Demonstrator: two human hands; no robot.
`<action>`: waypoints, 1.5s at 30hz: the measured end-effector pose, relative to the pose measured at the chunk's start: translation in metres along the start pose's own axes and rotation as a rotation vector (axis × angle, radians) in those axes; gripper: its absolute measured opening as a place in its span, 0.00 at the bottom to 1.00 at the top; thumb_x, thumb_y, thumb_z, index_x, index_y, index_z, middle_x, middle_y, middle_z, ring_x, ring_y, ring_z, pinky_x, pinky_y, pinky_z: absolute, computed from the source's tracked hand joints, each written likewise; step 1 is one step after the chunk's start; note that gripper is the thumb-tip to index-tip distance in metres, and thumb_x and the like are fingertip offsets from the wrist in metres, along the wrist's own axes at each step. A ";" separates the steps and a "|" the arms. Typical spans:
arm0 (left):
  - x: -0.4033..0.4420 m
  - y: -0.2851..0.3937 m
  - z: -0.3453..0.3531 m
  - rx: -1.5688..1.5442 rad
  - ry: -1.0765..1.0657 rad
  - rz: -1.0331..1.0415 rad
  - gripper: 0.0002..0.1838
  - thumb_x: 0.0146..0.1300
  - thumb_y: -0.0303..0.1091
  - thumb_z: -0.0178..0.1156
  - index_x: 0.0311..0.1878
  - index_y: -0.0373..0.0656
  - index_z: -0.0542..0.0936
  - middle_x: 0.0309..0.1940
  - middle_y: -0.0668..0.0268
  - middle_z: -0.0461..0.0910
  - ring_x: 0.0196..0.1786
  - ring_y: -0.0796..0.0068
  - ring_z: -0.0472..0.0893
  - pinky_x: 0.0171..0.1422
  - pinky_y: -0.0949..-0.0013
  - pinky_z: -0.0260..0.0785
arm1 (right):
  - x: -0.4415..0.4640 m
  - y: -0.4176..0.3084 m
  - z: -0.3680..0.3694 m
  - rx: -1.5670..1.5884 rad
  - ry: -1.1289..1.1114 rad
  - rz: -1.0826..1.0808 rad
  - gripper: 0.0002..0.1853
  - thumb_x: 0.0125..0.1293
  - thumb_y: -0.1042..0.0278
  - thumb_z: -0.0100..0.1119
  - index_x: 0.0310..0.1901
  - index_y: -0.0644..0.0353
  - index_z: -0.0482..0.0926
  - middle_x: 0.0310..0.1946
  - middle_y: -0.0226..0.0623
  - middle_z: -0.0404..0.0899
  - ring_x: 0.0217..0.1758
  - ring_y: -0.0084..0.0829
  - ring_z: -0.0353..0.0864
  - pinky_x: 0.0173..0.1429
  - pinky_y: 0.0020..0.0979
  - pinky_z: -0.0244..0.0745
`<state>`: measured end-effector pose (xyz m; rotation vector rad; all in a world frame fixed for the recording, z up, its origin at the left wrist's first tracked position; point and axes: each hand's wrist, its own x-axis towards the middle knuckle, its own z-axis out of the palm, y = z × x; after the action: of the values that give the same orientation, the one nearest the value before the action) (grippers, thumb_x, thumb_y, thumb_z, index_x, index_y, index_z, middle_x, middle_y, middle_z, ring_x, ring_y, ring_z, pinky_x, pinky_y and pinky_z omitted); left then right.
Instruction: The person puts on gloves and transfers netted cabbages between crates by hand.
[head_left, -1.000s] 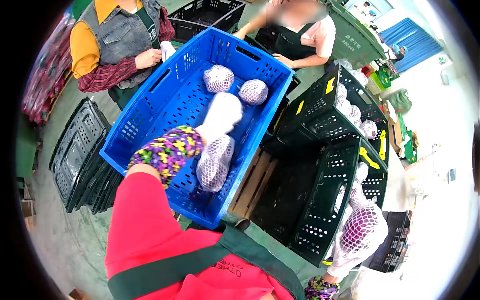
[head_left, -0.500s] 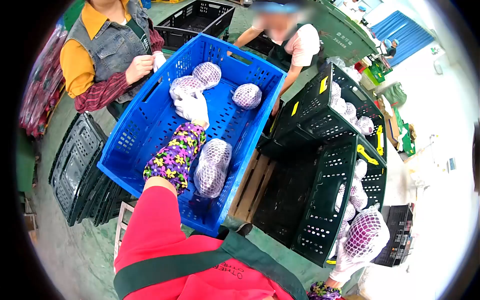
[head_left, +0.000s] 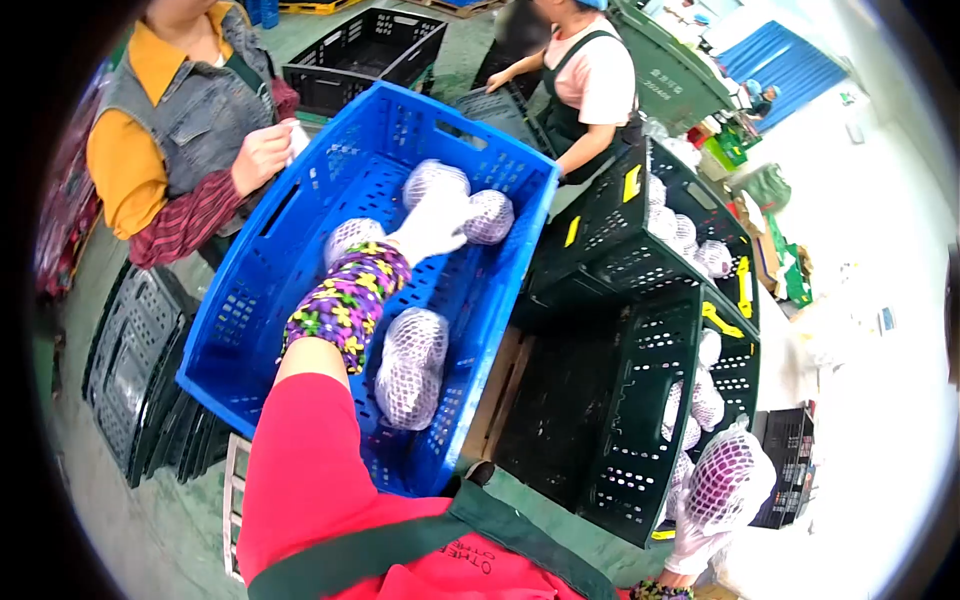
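A blue crate (head_left: 470,370) holds several round purple heads that look like red cabbages, each in a white foam net. Inside it, my left hand (head_left: 437,222), in a white glove, reaches over a netted cabbage (head_left: 435,180) and beside another netted cabbage (head_left: 491,217). Its fingers look stretched out, and contact is hard to make out. Nearer my forearm lies a third netted cabbage (head_left: 352,238); two touching ones (head_left: 410,370) rest closer to me. At lower right, my gloved right hand (head_left: 692,540) grips a netted red cabbage (head_left: 732,480) beside a dark green crate.
Dark green crates (head_left: 640,440) with netted cabbages stand at right, with yellow latches. Folded crates (head_left: 140,370) lean at left. One person (head_left: 190,130) stands left of the blue crate; another person (head_left: 590,90) is beyond it. A black crate (head_left: 365,60) sits behind.
My left hand has left the cabbage it was on and moved right. That cabbage now lies nearer me. The far person has turned and straightened beside a dark crate. My right hand keeps its cabbage.
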<state>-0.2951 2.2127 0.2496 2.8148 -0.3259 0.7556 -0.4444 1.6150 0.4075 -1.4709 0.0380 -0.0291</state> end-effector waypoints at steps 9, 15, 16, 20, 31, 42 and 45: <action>-0.138 0.072 -0.062 -0.198 0.084 -1.367 0.49 0.48 0.46 0.71 0.73 0.50 0.59 0.66 0.44 0.62 0.67 0.42 0.64 0.67 0.45 0.61 | 0.032 0.000 0.061 -0.795 -0.048 -0.684 0.50 0.51 0.67 0.68 0.74 0.49 0.49 0.68 0.49 0.59 0.67 0.46 0.67 0.53 0.42 0.81; -0.119 -0.058 0.068 -0.614 0.471 -1.828 0.49 0.58 0.55 0.64 0.77 0.50 0.50 0.66 0.45 0.65 0.63 0.45 0.70 0.64 0.51 0.66 | 0.046 0.004 0.068 -0.699 -0.001 -0.480 0.39 0.60 0.51 0.60 0.71 0.47 0.56 0.66 0.46 0.62 0.63 0.48 0.70 0.55 0.45 0.81; -0.121 -0.089 0.071 -0.677 0.439 -1.707 0.49 0.60 0.57 0.63 0.77 0.50 0.49 0.66 0.45 0.66 0.62 0.46 0.71 0.64 0.53 0.67 | 0.045 0.003 0.070 -0.713 -0.025 -0.522 0.36 0.63 0.47 0.57 0.70 0.45 0.57 0.66 0.46 0.61 0.63 0.49 0.70 0.54 0.47 0.82; -0.099 -0.092 0.049 -0.703 0.706 -1.359 0.50 0.63 0.54 0.61 0.77 0.47 0.43 0.71 0.53 0.60 0.71 0.60 0.64 0.63 0.54 0.69 | 0.035 0.002 0.087 -0.595 -0.086 -0.531 0.31 0.70 0.48 0.51 0.71 0.39 0.56 0.69 0.41 0.58 0.66 0.48 0.66 0.57 0.50 0.80; -0.054 -0.022 0.053 -1.012 0.352 -1.251 0.62 0.55 0.52 0.70 0.77 0.55 0.31 0.74 0.47 0.48 0.73 0.44 0.58 0.69 0.38 0.57 | 0.036 0.005 0.069 -0.972 -0.013 -0.638 0.59 0.39 0.71 0.75 0.72 0.56 0.47 0.68 0.46 0.59 0.68 0.43 0.66 0.67 0.43 0.68; -0.174 0.122 0.015 -1.395 0.119 -1.118 0.57 0.51 0.37 0.73 0.72 0.34 0.40 0.65 0.52 0.63 0.68 0.62 0.65 0.71 0.60 0.60 | 0.027 0.002 0.105 -0.444 -0.146 -0.476 0.55 0.44 0.72 0.75 0.73 0.44 0.50 0.69 0.42 0.57 0.66 0.45 0.68 0.59 0.51 0.78; -0.139 0.109 0.021 -1.272 0.121 -1.112 0.51 0.54 0.42 0.69 0.71 0.35 0.45 0.63 0.51 0.66 0.66 0.60 0.67 0.70 0.60 0.62 | 0.022 -0.014 0.119 0.141 -0.036 -0.104 0.47 0.54 0.64 0.69 0.73 0.43 0.52 0.70 0.39 0.58 0.66 0.44 0.69 0.57 0.52 0.79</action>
<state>-0.4315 2.1254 0.1755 1.3480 0.5657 0.2359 -0.4170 1.7309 0.4327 -1.3309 -0.0688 -0.0877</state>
